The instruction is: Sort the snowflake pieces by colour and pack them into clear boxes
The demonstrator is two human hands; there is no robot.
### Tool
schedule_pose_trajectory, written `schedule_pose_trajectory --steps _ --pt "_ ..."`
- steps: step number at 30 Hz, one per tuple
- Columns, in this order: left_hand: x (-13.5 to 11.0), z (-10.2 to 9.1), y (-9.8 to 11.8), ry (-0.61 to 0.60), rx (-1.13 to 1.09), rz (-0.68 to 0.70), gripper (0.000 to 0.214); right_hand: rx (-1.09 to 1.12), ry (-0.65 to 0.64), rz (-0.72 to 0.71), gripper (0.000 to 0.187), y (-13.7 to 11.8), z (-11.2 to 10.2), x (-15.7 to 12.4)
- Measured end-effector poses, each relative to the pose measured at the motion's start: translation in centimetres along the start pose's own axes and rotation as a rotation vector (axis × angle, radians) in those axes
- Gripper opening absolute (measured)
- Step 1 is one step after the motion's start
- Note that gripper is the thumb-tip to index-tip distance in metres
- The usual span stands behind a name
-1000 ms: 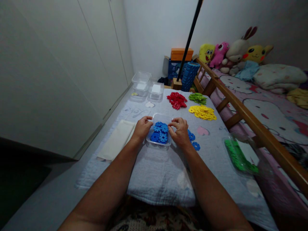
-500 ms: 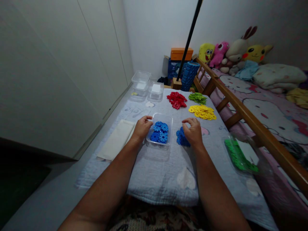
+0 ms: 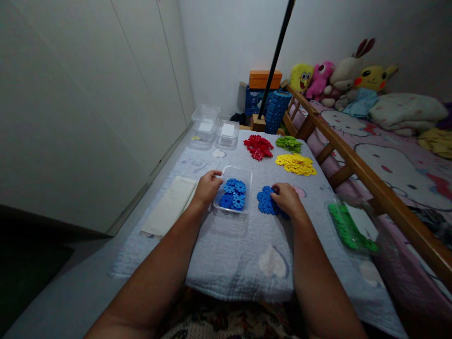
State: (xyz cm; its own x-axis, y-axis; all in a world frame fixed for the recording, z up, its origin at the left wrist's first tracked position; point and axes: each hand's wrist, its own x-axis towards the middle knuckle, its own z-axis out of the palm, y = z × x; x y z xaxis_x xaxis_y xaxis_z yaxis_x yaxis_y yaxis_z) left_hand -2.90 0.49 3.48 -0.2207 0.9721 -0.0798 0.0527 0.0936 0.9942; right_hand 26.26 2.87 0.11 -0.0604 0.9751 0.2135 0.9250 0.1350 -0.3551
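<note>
Working the blue pile (image 3: 265,201) was the step in hand: its pcs overlapped on the cloth-covered counter (image 3: 240,263), R of the clear tub (image 3: 251,181) & apart from it. R hand (image 3: 287,197) was down at the pile's R side, thumb & index bent in close together; couldn't tell if a pc was actually pinched, b/c the fingers hid the contact. Best there, prob., was a light pinch on one top pc's rim w/ a small slide to free it, since notched discs could catch & drag neighbours along.

L hand (image 3: 207,189) gripped the tub's L rim, thumb & fingers closed on the edge. Good hold imo: a light tub would prob. skid if bumped, so steady pressure w/o squeezing the wall suited it. Inside, the tub pcs (image 3: 233,194), also blue, lay mostly flat; keeping fingertips out avoided stirring them.

Farther out, the yellow pile (image 3: 295,165) sat beyond R hand, w/ the red pile (image 3: 259,147) & lt green pile (image 3: 288,144) behind; a low, short reach kept colours unmixed. White cloth (image 3: 168,207) lay folded L of L forearm. Box of green pcs (image 3: 348,230) stood well R; a wide elbow swing could've knocked it.
</note>
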Motion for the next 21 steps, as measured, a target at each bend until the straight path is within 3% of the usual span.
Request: schedule_pose_trajectory --steps 6,12,15,21 --pt "0.0 0.0 -0.1 0.005 -0.009 0.002 0.035 0.122 -0.019 0.06 0.027 -0.7 -0.5 0.0" --pt "0.0 0.1 -0.1 0.005 -0.016 -0.008 0.035 0.397 -0.046 0.099 0.007 -1.7 -1.5 0.1" --pt "0.0 0.0 -0.1 0.009 -0.008 -0.003 0.034 0.541 0.018 0.095 0.012 -2.6 -1.9 0.0" --pt "-0.2 0.0 0.1 0.003 -0.007 -0.011 0.035 0.711 0.269 0.017 0.014 -6.4 -2.4 -1.0"
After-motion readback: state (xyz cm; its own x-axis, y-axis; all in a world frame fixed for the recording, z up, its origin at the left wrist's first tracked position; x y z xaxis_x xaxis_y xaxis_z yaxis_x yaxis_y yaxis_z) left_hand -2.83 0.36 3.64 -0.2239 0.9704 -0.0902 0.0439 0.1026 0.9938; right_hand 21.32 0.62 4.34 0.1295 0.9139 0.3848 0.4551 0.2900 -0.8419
